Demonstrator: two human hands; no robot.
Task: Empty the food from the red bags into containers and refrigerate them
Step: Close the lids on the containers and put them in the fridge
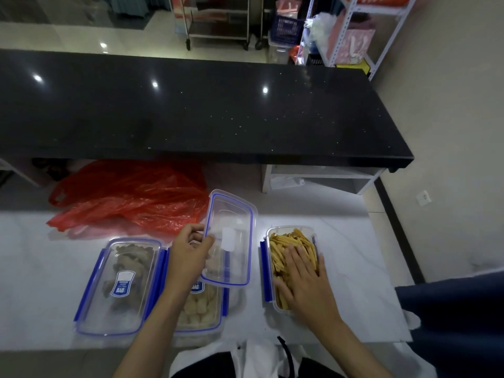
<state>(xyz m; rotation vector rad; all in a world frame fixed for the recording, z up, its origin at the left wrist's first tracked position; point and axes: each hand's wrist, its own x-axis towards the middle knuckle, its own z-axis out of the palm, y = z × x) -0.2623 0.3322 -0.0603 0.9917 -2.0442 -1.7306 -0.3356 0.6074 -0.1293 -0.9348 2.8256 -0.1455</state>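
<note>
A crumpled red plastic bag lies flat at the back of the white counter. My left hand holds a clear lid with blue seal, tilted up above the middle container. My right hand lies flat, fingers spread, pressing on yellow sticks in the open right container. The left container holds brown pieces under a shut lid. The middle container holds pale lumps and also has a lid on it.
A long black stone countertop runs across behind the white one, raised above it. A metal trolley and white shelving with bags stand beyond it. A dark blue cloth sits at the right edge.
</note>
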